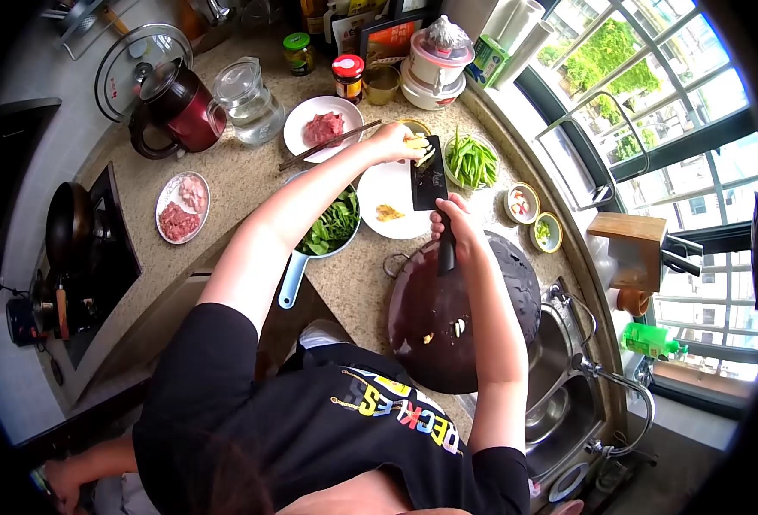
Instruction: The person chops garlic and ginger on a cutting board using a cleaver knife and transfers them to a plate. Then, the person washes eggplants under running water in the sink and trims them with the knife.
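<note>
My right hand (458, 225) grips the handle of a black cleaver (429, 184), its blade pointing away from me over a white plate (379, 184). Pale chopped pieces (427, 156) cling near the blade's far end. My left hand (394, 142) is there too, fingers bent together against these pieces; what lies between the fingertips is partly hidden. A small bowl (415, 126) shows just behind the fingers. Yellowish minced bits (388, 212) lie on the white plate. Nearer me, below the cleaver handle, is a dark round chopping board (422, 300) with a few pale scraps (459, 328).
Green peppers (472, 161) fill a bowl at right. Leafy greens (332, 225) sit in a blue-handled strainer (291, 279) under my left forearm. Chopsticks (332, 143) rest across a meat plate (297, 120). The sink (555, 412) is at right. Another person's hand (57, 481) shows lower left.
</note>
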A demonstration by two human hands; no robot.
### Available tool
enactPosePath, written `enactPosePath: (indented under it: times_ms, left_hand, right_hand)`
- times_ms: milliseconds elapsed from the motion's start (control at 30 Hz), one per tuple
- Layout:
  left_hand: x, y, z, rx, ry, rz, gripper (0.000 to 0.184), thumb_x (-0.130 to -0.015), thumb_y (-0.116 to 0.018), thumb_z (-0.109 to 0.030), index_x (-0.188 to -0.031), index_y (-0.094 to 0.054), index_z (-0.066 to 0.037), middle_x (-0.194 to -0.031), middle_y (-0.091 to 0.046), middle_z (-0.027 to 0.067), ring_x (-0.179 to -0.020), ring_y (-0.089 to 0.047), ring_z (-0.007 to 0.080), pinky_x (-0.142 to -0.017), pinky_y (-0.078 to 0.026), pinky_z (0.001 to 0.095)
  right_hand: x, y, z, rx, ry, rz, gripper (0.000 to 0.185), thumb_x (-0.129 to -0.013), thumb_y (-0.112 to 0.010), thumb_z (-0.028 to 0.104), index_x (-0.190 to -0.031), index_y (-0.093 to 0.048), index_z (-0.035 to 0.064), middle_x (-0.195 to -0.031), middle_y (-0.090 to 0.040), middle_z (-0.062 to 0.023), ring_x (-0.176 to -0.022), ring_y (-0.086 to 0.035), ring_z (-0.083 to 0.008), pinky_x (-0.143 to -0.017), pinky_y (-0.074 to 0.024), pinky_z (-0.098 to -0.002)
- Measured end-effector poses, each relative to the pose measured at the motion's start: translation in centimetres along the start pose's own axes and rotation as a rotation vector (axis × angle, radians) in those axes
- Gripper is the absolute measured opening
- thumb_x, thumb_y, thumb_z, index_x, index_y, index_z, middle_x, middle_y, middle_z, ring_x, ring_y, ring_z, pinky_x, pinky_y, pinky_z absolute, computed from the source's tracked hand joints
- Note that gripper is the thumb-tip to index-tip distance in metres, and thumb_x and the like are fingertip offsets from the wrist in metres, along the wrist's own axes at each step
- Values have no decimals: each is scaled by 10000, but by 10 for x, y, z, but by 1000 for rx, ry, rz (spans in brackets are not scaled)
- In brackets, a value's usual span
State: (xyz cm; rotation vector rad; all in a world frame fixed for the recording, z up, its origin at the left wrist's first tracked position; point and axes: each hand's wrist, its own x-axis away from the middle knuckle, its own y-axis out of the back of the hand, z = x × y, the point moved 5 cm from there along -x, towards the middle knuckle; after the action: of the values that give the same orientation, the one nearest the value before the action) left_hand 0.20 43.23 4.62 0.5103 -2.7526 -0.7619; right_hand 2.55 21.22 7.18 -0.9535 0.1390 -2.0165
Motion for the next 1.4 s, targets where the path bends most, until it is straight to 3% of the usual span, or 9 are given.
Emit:
enactPosePath:
  times_ms: [100,200,367,467,567,867,1100,1200,1400]
  left_hand:
    - [-7,-1,14,99,273,-17,492,-751,-764,-489,-880,-706,-17,-781,-676,78,-629,-632,108,-618,-518,267]
    - [-7,6,5,-204,65,-114,504,-674,-813,-453,-936,-710,-35,-820,-703,97,-699,-669,159,-679,-524,299]
    - [-31,-3,31,-41,153,-201,519,-635,-817,-421,-957,-705,-30,-847,-705,132,-798,-682,247,-766,-520,349]
    - [-36,-1,27,-258,114,-220,451,-663,-774,-324,-979,-694,-13,-885,-693,177,-837,-671,319,-782,-524,369]
    - [-39,-1,34,-337,104,-396,423,-686,-760,-305,-988,-693,-16,-906,-686,186,-850,-669,312,-781,-518,374]
    - [-26,13,33,-202,23,-410,181,-751,-709,-154,-886,-710,-34,-806,-701,129,-767,-693,232,-712,-535,332]
    - [-8,5,9,-151,-101,-436,346,-737,-777,-288,-990,-711,-61,-774,-646,88,-694,-625,161,-662,-503,288]
    - [0,-11,-9,47,-271,-359,333,-737,-777,-223,-1048,-716,-123,-725,-568,56,-634,-545,138,-638,-479,284]
    - [-35,-14,21,-134,-205,-385,201,-770,-708,-130,-965,-728,-87,-804,-593,92,-702,-604,182,-660,-488,317]
  right_hand:
    - [-20,2,5,-21,-59,-46,147,-923,-548,134,-948,-403,141,-648,-485,-35,-499,-440,-114,-444,-396,-271]
    - [-30,-2,13,-11,-52,-36,126,-923,-544,123,-949,-422,107,-646,-483,-34,-496,-445,-114,-441,-398,-258]
    - [-30,-3,21,-8,-64,-60,114,-917,-548,113,-927,-437,93,-647,-489,-29,-495,-451,-110,-436,-409,-258]
    - [-24,-2,22,46,-67,-73,115,-912,-553,103,-921,-439,90,-646,-492,-29,-497,-462,-111,-435,-418,-263]
    - [-21,-1,22,43,-68,-92,120,-908,-558,100,-914,-439,88,-644,-492,-30,-499,-470,-112,-438,-425,-265]
    - [-17,4,24,52,-65,-64,127,-908,-562,108,-918,-437,87,-653,-500,-33,-504,-475,-113,-441,-430,-267]
    - [-24,0,24,72,-50,-89,162,-903,-587,116,-907,-425,111,-658,-496,-30,-503,-456,-111,-439,-412,-258]
    - [-27,-3,25,88,-33,-89,174,-901,-590,115,-898,-416,115,-652,-493,-26,-500,-455,-112,-438,-411,-259]
    - [-20,-3,19,141,-20,-89,188,-898,-591,124,-916,-404,106,-645,-485,-19,-501,-465,-112,-437,-416,-266]
